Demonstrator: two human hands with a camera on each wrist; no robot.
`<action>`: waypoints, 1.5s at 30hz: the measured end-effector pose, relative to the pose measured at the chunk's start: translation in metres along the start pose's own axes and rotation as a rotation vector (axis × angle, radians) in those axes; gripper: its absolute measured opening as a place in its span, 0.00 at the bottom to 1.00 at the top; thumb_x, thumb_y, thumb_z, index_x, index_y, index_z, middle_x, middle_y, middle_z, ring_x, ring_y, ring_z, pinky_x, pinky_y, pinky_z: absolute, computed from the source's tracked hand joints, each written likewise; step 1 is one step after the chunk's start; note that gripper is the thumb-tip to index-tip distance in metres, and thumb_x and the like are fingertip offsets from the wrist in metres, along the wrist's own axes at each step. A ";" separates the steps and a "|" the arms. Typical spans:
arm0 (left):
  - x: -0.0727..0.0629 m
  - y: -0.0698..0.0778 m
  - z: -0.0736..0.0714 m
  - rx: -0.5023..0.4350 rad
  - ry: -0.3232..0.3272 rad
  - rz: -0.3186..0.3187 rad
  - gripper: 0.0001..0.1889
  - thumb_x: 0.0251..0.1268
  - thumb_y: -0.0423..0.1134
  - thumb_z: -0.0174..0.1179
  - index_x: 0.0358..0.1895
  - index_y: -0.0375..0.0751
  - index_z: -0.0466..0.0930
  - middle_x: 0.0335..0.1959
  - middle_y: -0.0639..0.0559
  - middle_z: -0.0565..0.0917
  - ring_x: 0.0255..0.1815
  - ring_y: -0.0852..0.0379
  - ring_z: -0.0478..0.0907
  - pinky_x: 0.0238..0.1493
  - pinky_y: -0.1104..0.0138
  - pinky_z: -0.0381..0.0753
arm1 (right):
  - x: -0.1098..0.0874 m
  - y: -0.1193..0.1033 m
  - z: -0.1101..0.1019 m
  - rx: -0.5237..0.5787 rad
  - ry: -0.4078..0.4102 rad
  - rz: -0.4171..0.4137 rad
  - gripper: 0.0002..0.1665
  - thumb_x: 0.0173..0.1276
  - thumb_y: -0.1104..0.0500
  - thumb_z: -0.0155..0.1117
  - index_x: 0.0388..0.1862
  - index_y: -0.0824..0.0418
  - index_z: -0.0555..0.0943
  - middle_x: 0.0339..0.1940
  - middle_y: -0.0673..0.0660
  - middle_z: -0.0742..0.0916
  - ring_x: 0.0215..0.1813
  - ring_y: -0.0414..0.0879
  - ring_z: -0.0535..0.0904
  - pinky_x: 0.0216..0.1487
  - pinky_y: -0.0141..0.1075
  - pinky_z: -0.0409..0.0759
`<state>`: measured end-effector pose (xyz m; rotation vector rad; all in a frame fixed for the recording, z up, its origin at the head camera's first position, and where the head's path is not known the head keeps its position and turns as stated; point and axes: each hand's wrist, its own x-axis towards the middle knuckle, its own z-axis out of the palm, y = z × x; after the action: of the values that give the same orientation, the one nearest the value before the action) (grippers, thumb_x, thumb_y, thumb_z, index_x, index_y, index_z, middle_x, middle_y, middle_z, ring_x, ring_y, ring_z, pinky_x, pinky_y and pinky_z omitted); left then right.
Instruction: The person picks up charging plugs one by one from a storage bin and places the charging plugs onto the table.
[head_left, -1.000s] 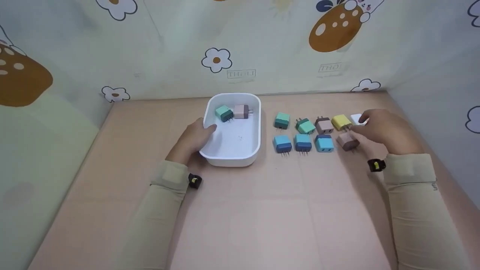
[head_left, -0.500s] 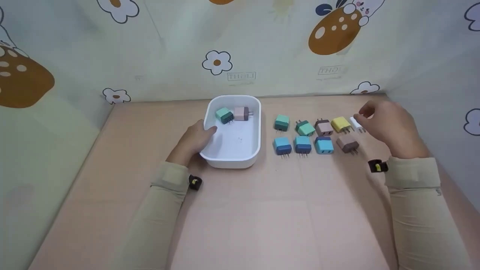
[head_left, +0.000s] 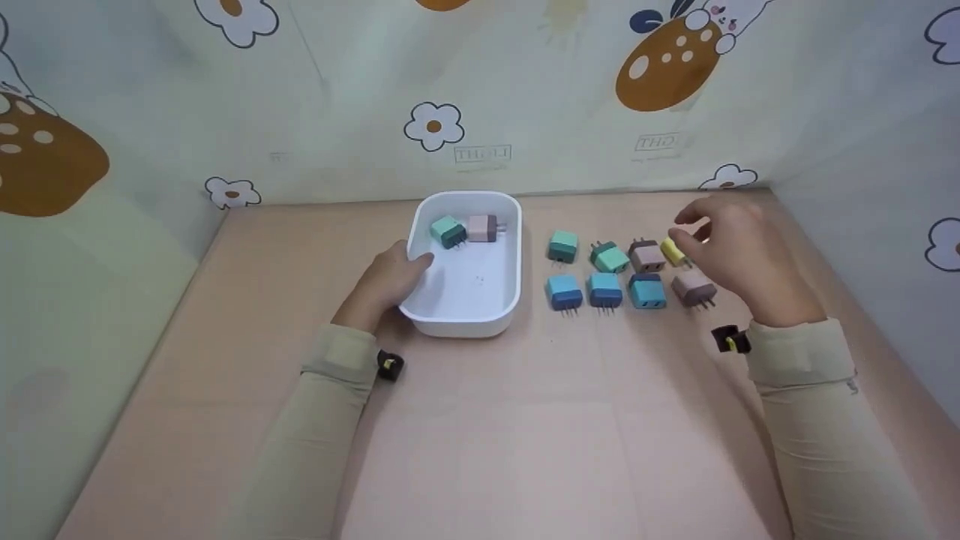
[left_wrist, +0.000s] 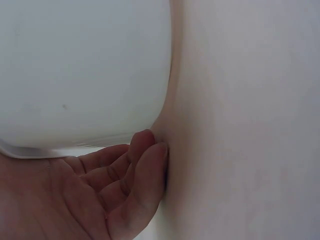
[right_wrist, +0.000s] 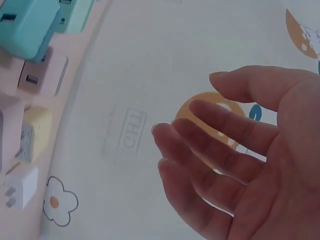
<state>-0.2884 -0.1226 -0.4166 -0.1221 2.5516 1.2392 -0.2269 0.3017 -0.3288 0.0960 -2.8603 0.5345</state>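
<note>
My left hand (head_left: 384, 279) grips the left rim of a white plastic tub (head_left: 465, 328), thumb over the edge and fingers curled beneath its side (left_wrist: 85, 60). Inside lie a green USB wall charger (head_left: 448, 231) and a pale pink one (head_left: 482, 227). Over the back right of the table, my right hand (head_left: 750, 259) hovers with parted fingers and holds nothing. It partly covers a yellow charger (head_left: 673, 253) in the head view. A white charger (right_wrist: 24, 185), hidden there, shows in the right wrist view. Just in front of this hand lies a mauve charger (head_left: 694, 288).
Between tub and right hand, chargers lie in two rows: green ones (head_left: 563, 246) (head_left: 610, 257) and a pink one (head_left: 646, 256) behind, several blue ones (head_left: 564, 291) in front. Printed cloth (head_left: 555, 112) rises behind the pink tabletop (head_left: 487, 435).
My right hand has drawn away from the white charger and shifted left over the yellow one, covering the white one in the head view. My left hand stays on the tub.
</note>
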 end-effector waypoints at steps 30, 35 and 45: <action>0.001 0.004 0.002 0.014 0.016 0.044 0.33 0.85 0.54 0.46 0.83 0.39 0.58 0.71 0.37 0.77 0.66 0.41 0.82 0.65 0.51 0.83 | 0.079 -0.184 0.158 -0.221 -0.411 -0.430 0.45 0.81 0.49 0.63 0.89 0.55 0.55 0.88 0.57 0.61 0.88 0.59 0.53 0.85 0.57 0.51; 0.002 0.002 0.003 0.019 0.008 0.049 0.33 0.86 0.53 0.46 0.83 0.39 0.58 0.73 0.37 0.76 0.67 0.41 0.81 0.66 0.51 0.82 | 0.086 -0.185 0.169 -0.297 -0.468 -0.454 0.45 0.82 0.47 0.58 0.90 0.55 0.52 0.90 0.57 0.55 0.89 0.58 0.47 0.86 0.57 0.49; 0.002 -0.001 -0.002 0.056 0.029 0.055 0.34 0.84 0.53 0.46 0.82 0.36 0.59 0.70 0.36 0.77 0.65 0.42 0.82 0.65 0.52 0.82 | 0.085 -0.184 0.178 -0.247 -0.386 -0.612 0.36 0.79 0.45 0.64 0.79 0.60 0.73 0.78 0.61 0.77 0.80 0.60 0.69 0.82 0.58 0.62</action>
<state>-0.2904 -0.1247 -0.4170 -0.0590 2.6289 1.1922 -0.3277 0.0639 -0.4058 1.0876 -2.9870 0.0350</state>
